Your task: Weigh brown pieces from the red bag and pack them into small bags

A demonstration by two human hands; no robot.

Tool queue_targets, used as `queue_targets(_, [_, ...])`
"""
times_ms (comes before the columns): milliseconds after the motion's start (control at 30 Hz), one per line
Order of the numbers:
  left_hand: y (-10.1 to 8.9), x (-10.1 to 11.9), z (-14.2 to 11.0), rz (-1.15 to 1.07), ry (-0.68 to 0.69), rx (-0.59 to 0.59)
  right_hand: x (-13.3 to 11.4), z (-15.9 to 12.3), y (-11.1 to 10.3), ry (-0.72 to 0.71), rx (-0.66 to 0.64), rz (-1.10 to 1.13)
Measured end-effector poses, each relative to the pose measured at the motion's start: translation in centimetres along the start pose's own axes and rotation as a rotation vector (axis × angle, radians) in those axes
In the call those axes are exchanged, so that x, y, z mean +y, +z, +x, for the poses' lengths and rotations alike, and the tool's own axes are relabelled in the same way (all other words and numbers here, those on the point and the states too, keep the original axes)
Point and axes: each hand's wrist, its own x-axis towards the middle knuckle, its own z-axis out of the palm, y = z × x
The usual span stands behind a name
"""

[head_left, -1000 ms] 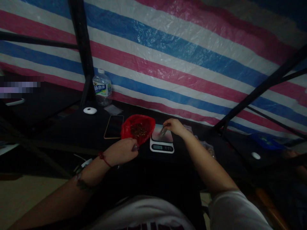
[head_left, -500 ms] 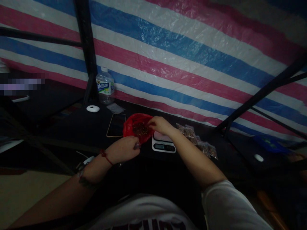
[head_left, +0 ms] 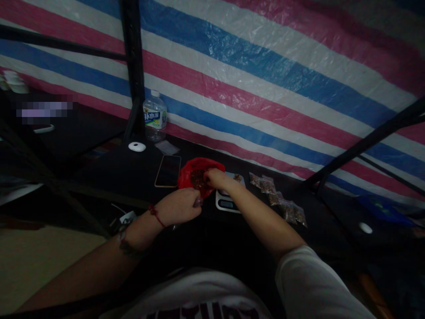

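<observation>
A red plastic bag lies open on the black table, holding small dried brown pieces. My right hand reaches over its right side, with bent fingers drawn together among the pieces; the fingertips are partly hidden. At the bag's near edge is my left hand, closed; a shiny bit shows by the thumb, but I cannot make out what it holds. Partly under my right forearm stands a white kitchen scale with a lit display. A small brown clump sits on its plate.
Several small clear bags of brown pieces lie in a row right of the scale. To the left are a phone, flat clear bags, a white mouse and a large plastic bottle. Black metal posts frame the table.
My right hand has gone lower and deeper into the red bag's contents. My left hand stays closed at the bag's near edge. The view has shifted slightly, uncovering the clump on the scale.
</observation>
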Motion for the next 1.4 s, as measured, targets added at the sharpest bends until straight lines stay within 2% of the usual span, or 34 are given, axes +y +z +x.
queue_targets(333, [-0.1,0.1,0.0,0.011,-0.002,-0.001,0.9,0.0,-0.1,-0.044,0.125,0.063])
queue_targets(467, [0.1,-0.1,0.1,0.019,0.002,0.001,3.0,-1.6,-1.9,-0.102,0.340,0.199])
queue_targets(533, [0.2,-0.2,0.2,0.016,0.000,-0.008,4.7,-2.9,-2.9,-0.068,0.439,0.254])
queue_targets(600, [0.2,-0.3,0.2,0.009,-0.003,-0.010,6.7,-4.3,-3.5,0.004,0.478,0.299])
queue_targets(733, [0.4,-0.3,0.2,0.000,-0.010,-0.006,10.3,-6.5,-2.9,0.101,0.488,0.309])
queue_targets(833, [0.6,-0.5,0.3,0.006,-0.006,0.002,11.4,-7.3,-1.5,0.127,0.461,0.284])
queue_targets(1000, [0.9,-0.5,0.3,0.013,-0.014,-0.014,10.8,-7.8,-0.1,0.099,0.419,0.238])
queue_targets(1167, [0.8,-0.4,0.3,0.002,-0.030,-0.031,10.0,-8.0,-0.1,0.084,0.440,0.205])
queue_targets(1400, [0.5,-0.2,0.2,0.002,-0.011,-0.019,10.0,-8.1,0.2,0.134,0.379,0.266])
